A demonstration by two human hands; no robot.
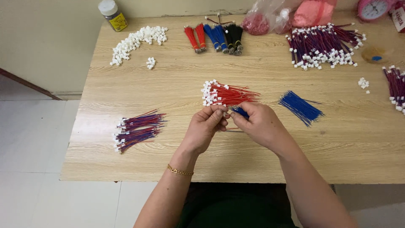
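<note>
- The left hand (205, 126) and the right hand (258, 124) meet near the middle of the wooden table (126, 160), fingertips touching
- Both hands pinch tight on one small piece between them: a blue wire (240, 111) with a tiny white plug at its tip; the plug is too small to see well
- It looks like the step of pushing a wire end into a little plug
- That calls for a steady pinch and a straight push, so the thin wire does not bend
- At 12 o'clock from the hands, just beside them, lies a pile of red wires with white plugs (223, 93)
- At 3 o'clock lies a bunch of loose blue wires (300, 107), near the right hand
- At 9 o'clock, well apart, sits a pile of red-and-blue wires (137, 128) with plugs on
- Far off at 11 o'clock is a heap of white plugs (137, 41) beside a small jar (112, 14)
- At 1 o'clock is a big pile of red-and-blue plugged wires (322, 45)
</note>
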